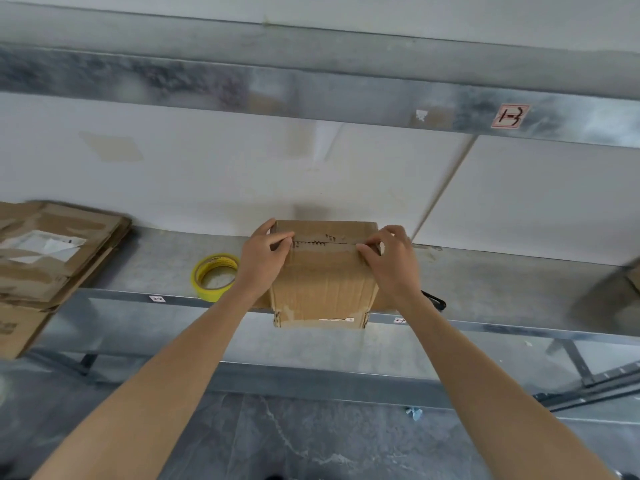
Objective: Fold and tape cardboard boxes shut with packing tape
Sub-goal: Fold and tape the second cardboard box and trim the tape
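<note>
left hand (263,259), right hand (391,263) on box (323,282)

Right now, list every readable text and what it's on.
"1-3", uncertain: red-framed sticker on the upper beam.
Print on the yellow tape roll: blurred.
Label and marks on the box: unreadable.
Label on the flattened cardboard: blurred.
Small shelf-edge tags: too small.

The metal shelf (502,282) bears flattened cardboard (52,258) at left, a yellow tape roll (207,294) and a cardboard box (322,282).
</note>
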Demonstrator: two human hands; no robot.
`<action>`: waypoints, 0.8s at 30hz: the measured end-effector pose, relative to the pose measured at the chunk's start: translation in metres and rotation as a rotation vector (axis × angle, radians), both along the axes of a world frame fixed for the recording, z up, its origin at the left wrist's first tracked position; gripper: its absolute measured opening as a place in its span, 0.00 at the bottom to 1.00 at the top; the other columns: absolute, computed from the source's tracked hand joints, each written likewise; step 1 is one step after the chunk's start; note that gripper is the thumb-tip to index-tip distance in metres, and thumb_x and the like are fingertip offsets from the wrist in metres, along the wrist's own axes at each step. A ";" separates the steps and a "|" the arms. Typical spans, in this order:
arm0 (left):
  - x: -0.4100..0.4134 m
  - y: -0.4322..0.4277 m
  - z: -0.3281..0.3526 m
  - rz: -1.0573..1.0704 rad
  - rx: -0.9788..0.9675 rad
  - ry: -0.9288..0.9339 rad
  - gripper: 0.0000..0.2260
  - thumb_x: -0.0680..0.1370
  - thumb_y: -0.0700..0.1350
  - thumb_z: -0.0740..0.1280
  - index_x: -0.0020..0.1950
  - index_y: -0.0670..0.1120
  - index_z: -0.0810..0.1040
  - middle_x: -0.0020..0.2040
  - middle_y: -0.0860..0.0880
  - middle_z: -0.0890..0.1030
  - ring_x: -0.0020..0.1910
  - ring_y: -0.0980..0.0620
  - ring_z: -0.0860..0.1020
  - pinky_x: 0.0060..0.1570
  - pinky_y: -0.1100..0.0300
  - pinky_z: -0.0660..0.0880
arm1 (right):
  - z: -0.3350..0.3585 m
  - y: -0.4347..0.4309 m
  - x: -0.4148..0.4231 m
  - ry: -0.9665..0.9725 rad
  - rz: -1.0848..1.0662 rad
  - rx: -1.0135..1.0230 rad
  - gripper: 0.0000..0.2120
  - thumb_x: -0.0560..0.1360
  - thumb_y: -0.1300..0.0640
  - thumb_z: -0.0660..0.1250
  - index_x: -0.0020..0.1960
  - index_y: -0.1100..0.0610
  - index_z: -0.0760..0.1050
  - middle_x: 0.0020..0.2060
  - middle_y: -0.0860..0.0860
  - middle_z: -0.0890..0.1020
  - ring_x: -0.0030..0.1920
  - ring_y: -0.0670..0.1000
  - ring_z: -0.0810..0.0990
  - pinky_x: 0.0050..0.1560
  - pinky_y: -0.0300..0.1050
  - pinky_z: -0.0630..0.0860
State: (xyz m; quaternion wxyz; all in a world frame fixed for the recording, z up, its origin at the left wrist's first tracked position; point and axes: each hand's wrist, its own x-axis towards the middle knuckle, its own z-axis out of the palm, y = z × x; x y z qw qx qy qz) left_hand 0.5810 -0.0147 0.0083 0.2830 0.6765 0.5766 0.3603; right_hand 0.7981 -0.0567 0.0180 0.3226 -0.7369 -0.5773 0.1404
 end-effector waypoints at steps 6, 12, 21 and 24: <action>0.002 0.003 -0.002 0.033 -0.018 0.002 0.11 0.80 0.42 0.63 0.59 0.45 0.81 0.72 0.45 0.68 0.71 0.49 0.66 0.63 0.68 0.59 | 0.019 0.015 -0.027 -0.337 0.336 -0.023 0.19 0.80 0.48 0.58 0.69 0.53 0.71 0.76 0.52 0.59 0.76 0.55 0.52 0.75 0.53 0.49; -0.011 0.010 0.005 0.100 -0.150 -0.105 0.15 0.78 0.51 0.65 0.61 0.46 0.80 0.68 0.48 0.74 0.65 0.49 0.72 0.65 0.57 0.67 | 0.008 0.024 -0.045 -0.333 0.496 -0.141 0.25 0.80 0.40 0.52 0.73 0.50 0.64 0.75 0.48 0.61 0.76 0.49 0.51 0.74 0.49 0.46; -0.101 0.010 -0.034 0.076 -0.534 0.696 0.08 0.73 0.47 0.59 0.39 0.45 0.74 0.45 0.44 0.77 0.45 0.43 0.74 0.44 0.57 0.66 | 0.002 0.025 -0.043 -0.296 0.487 -0.093 0.24 0.80 0.41 0.54 0.71 0.51 0.68 0.74 0.47 0.63 0.76 0.47 0.53 0.74 0.49 0.47; -0.101 0.004 -0.040 0.011 -0.451 0.829 0.04 0.73 0.42 0.62 0.41 0.46 0.75 0.38 0.49 0.73 0.43 0.46 0.72 0.44 0.57 0.64 | 0.002 0.026 -0.043 -0.297 0.487 -0.088 0.24 0.80 0.41 0.54 0.71 0.51 0.68 0.74 0.47 0.63 0.76 0.47 0.53 0.74 0.49 0.46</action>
